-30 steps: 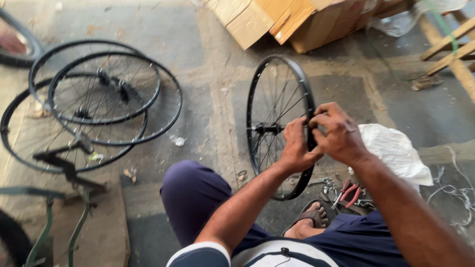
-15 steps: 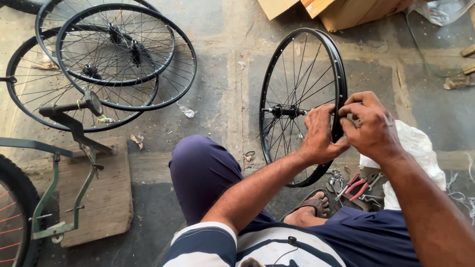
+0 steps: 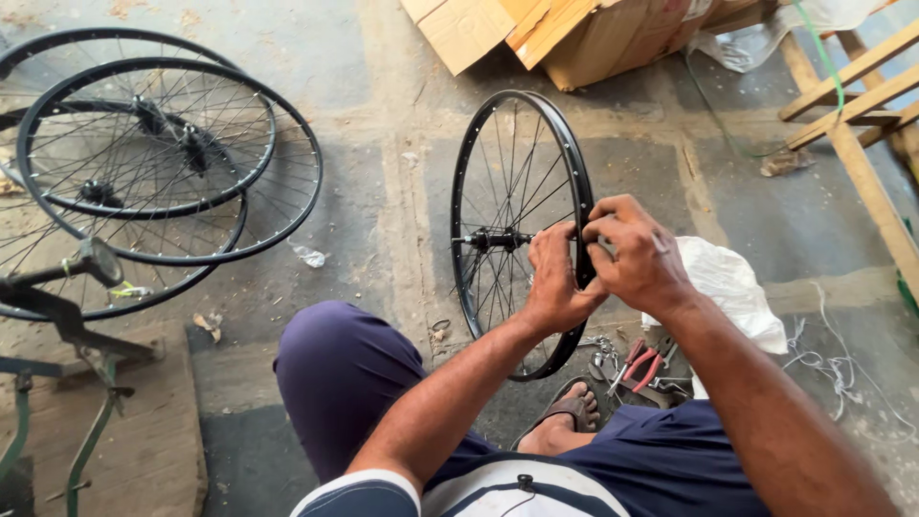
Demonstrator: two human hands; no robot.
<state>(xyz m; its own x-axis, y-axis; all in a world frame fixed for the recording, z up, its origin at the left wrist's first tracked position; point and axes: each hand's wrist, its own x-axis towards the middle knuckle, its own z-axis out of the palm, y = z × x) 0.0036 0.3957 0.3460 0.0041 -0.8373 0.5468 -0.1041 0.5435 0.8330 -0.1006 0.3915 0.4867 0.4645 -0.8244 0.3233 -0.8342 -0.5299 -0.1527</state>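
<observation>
Black metal rim: the rim of the upright bicycle wheel [image 3: 517, 230], at centre frame, is pinched at its right edge by both sets of fingers [image 3: 601, 230].
Fingers, right hand: the right hand [image 3: 639, 258] is curled shut over the rim, thumb and forefinger pressed together on a small part that is too small to make out.
Fingers, left hand: the left hand [image 3: 555, 278] is closed against the same stretch of rim from the near side, knuckles raised, touching the right hand.
Change: compared with the views a moment ago, the same grip at the same spot on the rim is kept; only the camera has shifted, so the wheel now sits lower and more central. The work on this one point of the rim is judged to be unfinished.
Hub and spokes: the hub [image 3: 493, 239] is seen left of the hands, with spokes fanning out to the rim.
Wheel position: the wheel is stood on the concrete floor [image 3: 383, 191], between the bent knee [image 3: 335, 373] and a white cloth [image 3: 737, 287].
Near the foot: red-handled pliers [image 3: 639, 369] and small metal parts are laid just beside the sandalled foot [image 3: 570, 412].
Upper left of frame: several more wheels [image 3: 172, 163] are stacked flat.
Top of frame: cardboard boxes [image 3: 565, 33] are seen.
Right edge: a wooden frame [image 3: 862, 105] is seen.
</observation>
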